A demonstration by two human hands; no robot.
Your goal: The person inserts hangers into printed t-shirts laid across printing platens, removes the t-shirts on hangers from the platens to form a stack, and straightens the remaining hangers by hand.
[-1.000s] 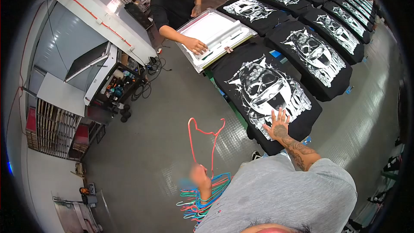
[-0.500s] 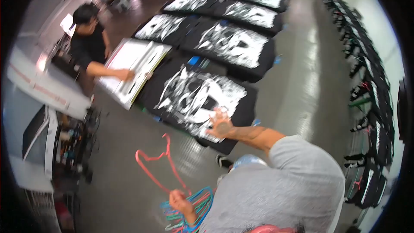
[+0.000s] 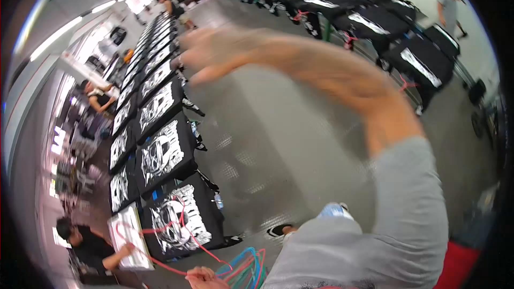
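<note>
My left hand [image 3: 204,277] is closed around a red hanger [image 3: 183,225], which overlaps the nearest black shirt [image 3: 211,203] with its white print in the view. Several blue, green and red hangers [image 3: 249,267] hang at my left wrist and forearm. My right hand [image 3: 206,56] is raised above the floor at the upper middle, blurred, fingers apart, with nothing visible in it. Beside the nearest shirt lies a white framed screen [image 3: 128,235], and a co-worker in black [image 3: 88,246] has a hand on it.
Rows of printed black shirts [image 3: 165,150] run away at the left. More black shirts on racks [image 3: 420,64] stand at the upper right, near a person in grey [image 3: 448,8]. Another person [image 3: 99,99] stands beyond the left row. Something red [image 3: 458,265] is at the lower right.
The view has swung to the right. My right hand has left the nearest shirt and risen. My left hand still holds the red hanger. The co-worker remains at the screen.
</note>
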